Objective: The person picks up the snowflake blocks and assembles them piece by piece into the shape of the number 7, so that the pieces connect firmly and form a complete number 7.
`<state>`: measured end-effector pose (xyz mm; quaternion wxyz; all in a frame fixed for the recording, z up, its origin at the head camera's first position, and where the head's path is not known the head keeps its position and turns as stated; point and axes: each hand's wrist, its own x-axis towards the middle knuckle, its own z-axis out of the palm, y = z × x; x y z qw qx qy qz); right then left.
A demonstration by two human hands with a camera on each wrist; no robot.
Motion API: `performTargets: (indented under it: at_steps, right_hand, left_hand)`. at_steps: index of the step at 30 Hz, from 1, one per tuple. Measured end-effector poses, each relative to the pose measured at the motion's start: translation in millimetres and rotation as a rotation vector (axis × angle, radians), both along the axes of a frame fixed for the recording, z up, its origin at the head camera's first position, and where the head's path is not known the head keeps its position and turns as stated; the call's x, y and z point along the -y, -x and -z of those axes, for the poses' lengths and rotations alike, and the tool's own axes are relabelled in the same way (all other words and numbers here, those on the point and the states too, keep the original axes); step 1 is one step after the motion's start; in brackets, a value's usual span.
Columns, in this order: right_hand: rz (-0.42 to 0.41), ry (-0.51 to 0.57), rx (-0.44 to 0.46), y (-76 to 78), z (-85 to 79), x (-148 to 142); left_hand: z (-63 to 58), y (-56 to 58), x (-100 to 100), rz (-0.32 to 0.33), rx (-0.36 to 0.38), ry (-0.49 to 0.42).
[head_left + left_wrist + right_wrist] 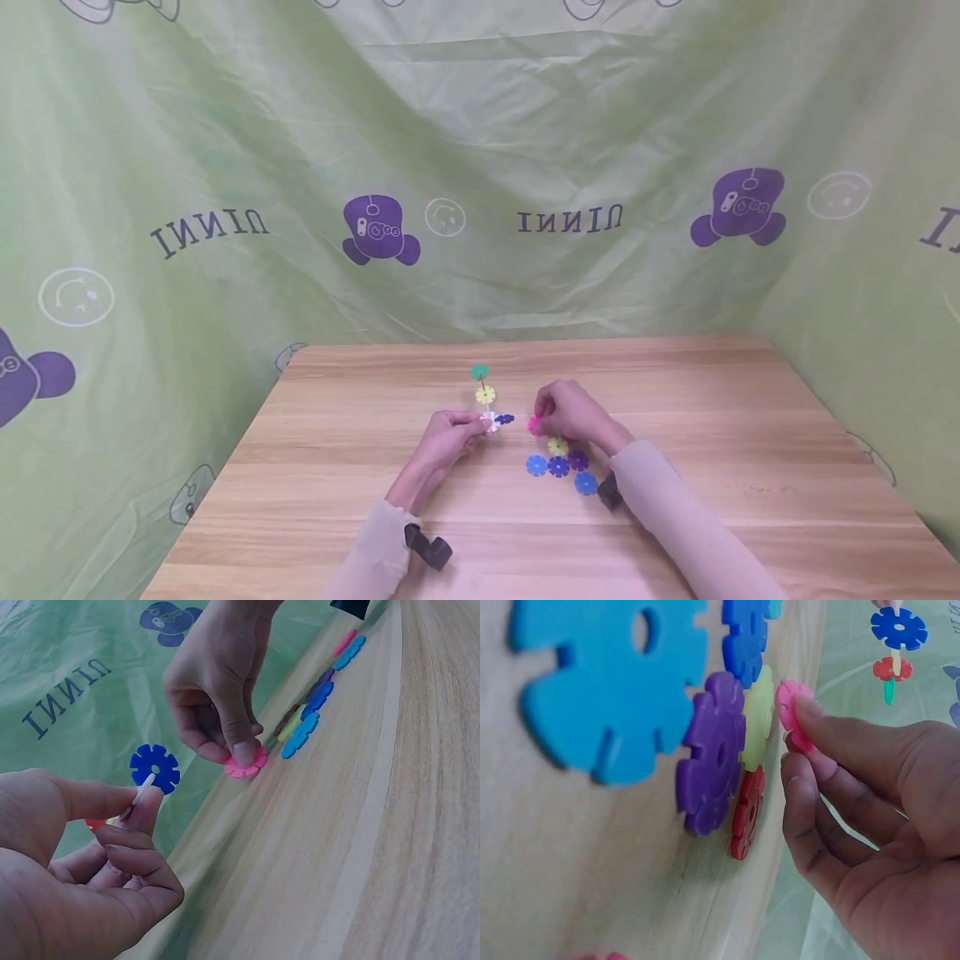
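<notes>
My left hand [446, 442] pinches a white notched plastic disc [491, 426] between thumb and fingers. A dark blue disc [155, 769] is joined to it on the right. Beyond the white one, the joined discs continue with a yellow disc [486, 394], a red disc [892, 669] and a green disc [480, 372]. To the right, thumb and fingertips of my right hand [576, 412] pinch a pink disc [786, 705], held apart from the joined discs. Loose discs lie beside and below the right hand.
On the wooden table [315, 500] lie a yellow disc [557, 447], two light blue discs, a dark blue disc [558, 467], a purple disc [578, 460] and a red disc [748, 814]. Another pink disc [345, 643] lies near them. A green printed cloth [480, 275] hangs behind.
</notes>
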<state>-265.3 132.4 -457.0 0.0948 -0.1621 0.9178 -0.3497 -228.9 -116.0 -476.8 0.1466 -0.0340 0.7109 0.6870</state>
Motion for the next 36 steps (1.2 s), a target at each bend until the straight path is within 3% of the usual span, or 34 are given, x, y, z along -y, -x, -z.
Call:
performTargets:
  at_steps: [8, 12, 19, 25, 36]
  right_hand:
    - [-0.004, -0.011, -0.074, -5.0, -1.6, 0]
    - [0.000, 0.038, -0.079, -9.2, 0.3, 0]
    - [0.139, 0.274, -0.018, -19.5, 1.5, 2]
    - [0.210, 0.446, 0.116, -27.1, -2.0, 4]
    - [0.218, 0.501, 0.160, -29.3, 4.8, 3]
  left_hand:
    - [1.4, -0.2, -2, 0.003, -0.009, -0.033]
    - [0.9, 0.2, -2, 0.002, -0.001, -0.025]
    - [0.4, -0.5, -2, -0.003, 0.003, -0.023]
    - [2.7, 0.7, -1, -0.001, 0.017, -0.034]
    - [1.7, -1.5, -3, 0.008, 0.012, -0.026]
